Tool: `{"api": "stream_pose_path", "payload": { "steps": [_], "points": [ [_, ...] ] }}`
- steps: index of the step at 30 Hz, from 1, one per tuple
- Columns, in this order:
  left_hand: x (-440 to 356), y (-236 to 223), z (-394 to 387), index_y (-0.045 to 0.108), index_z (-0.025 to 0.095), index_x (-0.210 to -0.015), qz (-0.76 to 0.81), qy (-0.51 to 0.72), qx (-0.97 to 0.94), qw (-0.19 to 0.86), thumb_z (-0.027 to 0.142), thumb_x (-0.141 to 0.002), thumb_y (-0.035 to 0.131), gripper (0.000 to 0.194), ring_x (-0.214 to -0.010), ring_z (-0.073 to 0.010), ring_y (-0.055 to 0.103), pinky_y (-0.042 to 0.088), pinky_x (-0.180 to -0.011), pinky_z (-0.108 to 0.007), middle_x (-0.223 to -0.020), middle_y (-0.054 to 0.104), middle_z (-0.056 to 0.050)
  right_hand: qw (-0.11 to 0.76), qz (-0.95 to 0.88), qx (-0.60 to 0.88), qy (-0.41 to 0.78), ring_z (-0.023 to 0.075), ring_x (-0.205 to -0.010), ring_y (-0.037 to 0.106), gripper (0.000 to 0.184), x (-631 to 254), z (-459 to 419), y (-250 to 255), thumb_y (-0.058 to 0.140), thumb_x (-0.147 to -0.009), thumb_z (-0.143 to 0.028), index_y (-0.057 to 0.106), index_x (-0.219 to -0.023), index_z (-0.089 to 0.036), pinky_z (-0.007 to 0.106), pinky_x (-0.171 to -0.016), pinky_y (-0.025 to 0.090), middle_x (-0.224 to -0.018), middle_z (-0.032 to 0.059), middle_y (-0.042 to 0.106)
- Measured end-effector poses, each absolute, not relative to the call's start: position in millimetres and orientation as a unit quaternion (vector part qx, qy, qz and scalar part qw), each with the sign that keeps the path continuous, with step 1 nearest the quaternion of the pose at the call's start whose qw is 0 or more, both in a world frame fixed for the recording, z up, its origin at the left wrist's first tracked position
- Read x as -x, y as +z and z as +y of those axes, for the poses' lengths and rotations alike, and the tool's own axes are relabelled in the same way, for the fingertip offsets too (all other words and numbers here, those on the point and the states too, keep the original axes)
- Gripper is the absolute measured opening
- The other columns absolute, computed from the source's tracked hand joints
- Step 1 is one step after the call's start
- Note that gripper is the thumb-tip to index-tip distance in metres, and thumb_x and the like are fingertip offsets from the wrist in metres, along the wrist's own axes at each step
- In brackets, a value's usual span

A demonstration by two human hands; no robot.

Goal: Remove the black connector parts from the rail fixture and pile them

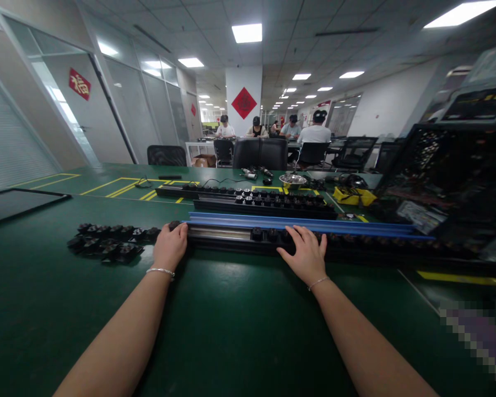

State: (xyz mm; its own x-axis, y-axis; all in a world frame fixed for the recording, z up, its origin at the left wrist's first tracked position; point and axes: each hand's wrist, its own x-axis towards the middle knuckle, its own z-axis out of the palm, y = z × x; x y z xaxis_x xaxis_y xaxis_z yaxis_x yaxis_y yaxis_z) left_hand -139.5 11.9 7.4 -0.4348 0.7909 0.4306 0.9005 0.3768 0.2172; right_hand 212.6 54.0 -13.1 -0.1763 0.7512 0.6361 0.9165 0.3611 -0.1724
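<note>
A long black rail [219, 232] with a pale inner channel lies across the green table. Small black block-like parts [257, 234] sit in a row along it, from the middle to the right. At the rail's left end, my left hand [170, 245] is closed on a small black part [174, 225], partly hidden by the fingers. My right hand [306, 251] rests on the rail and its row of parts, with fingers spread. Several loose black parts [116, 249] lie in rows left of my left hand. Directly behind the rail runs a blue rail [248, 219].
More black rails with parts [268, 207] lie farther back. Beyond them are a metal bowl [292, 180] and a yellow tray [355, 196]. A dark flat panel [20, 204] lies at left; dark equipment [446, 171] stands at right. Several people sit in the background.
</note>
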Motion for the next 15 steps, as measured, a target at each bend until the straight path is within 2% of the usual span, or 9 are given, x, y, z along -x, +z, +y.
{"api": "stream_pose_path", "payload": {
  "steps": [9,15],
  "points": [
    [165.1,8.6,6.2,0.059,0.022,-0.123,-0.854,-0.231,0.459,0.084,0.04,-0.091,0.019,0.054,-0.101,-0.0296,0.056,0.043,-0.09,-0.044,-0.117,0.056,-0.018,0.327,-0.758,0.552,-0.121,0.0279,-0.122,0.04,0.053,-212.9,53.9,-12.1,0.049,-0.08,-0.049,0.048,-0.128,-0.028,0.062,-0.105,0.009,-0.129,0.0072,0.052],
    [184.3,13.0,-8.1,0.071,0.018,-0.101,-0.824,-0.206,0.517,0.107,0.041,-0.089,0.017,0.06,-0.104,-0.0277,0.056,0.042,-0.094,-0.039,-0.105,0.065,-0.015,0.328,-0.758,0.55,-0.122,0.028,-0.122,0.04,0.053,-213.0,54.8,-13.7,0.049,-0.08,-0.049,0.048,-0.128,-0.028,0.061,-0.106,0.009,-0.129,0.0074,0.052]
  ]
}}
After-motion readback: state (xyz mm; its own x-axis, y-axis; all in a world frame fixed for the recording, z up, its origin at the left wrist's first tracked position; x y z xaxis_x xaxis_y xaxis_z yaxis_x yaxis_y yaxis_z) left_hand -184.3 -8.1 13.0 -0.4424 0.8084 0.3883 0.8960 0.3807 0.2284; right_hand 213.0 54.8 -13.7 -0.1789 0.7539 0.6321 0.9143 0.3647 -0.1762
